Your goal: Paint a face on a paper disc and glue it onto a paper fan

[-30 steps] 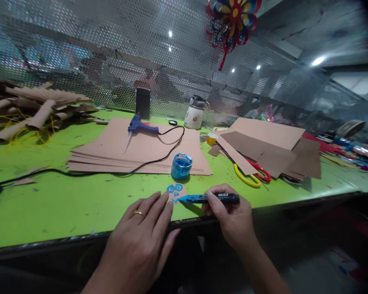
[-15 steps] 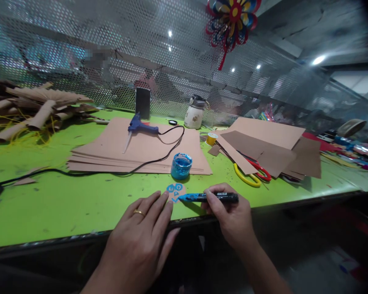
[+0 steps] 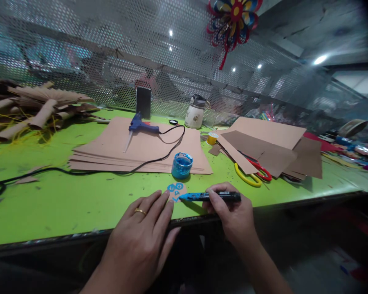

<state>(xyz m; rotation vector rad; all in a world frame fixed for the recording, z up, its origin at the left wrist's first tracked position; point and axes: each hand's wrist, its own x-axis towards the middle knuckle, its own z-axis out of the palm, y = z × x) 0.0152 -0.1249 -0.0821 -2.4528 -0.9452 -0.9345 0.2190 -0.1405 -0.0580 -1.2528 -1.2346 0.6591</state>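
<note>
- Head view, lower centre: a small pale cardboard cutout (image 3: 177, 190) lies on the green worktop (image 3: 49, 204), near its front edge. It carries blue marks: two ringed eyes, a small triangular nose and an angled line below them.
- Head view, just right of the cutout: the blue-coated tip of a black marker pen (image 3: 197, 197) meets the right end of that angled line, so the mouth-like stroke appears to be where the colour is going on.
- Head view, lower right of centre: the right hand (image 3: 234, 216) is closed round the marker's barrel, thumb and fingers pinching it, the pen nearly level.
- Head view, lower left of centre: the left hand (image 3: 139, 234) is open and palm down, its fingers extended close together, with fingertips at the cutout's left edge. It grips nothing; whether it presses hard cannot be told.
- Head view, centre: an open jar of blue paint (image 3: 181, 171) stands just beyond the cutout, its inner wall and rim smeared.
- Head view, behind the jar: a blue glue gun (image 3: 145, 128) rests on stacked cardboard sheets (image 3: 98, 147), its black cable (image 3: 64, 170) running to the left edge.
- Head view, right of centre: yellow (image 3: 254, 182) and red scissor handles lie by more cardboard, near a yellow spool (image 3: 212, 139).
</note>
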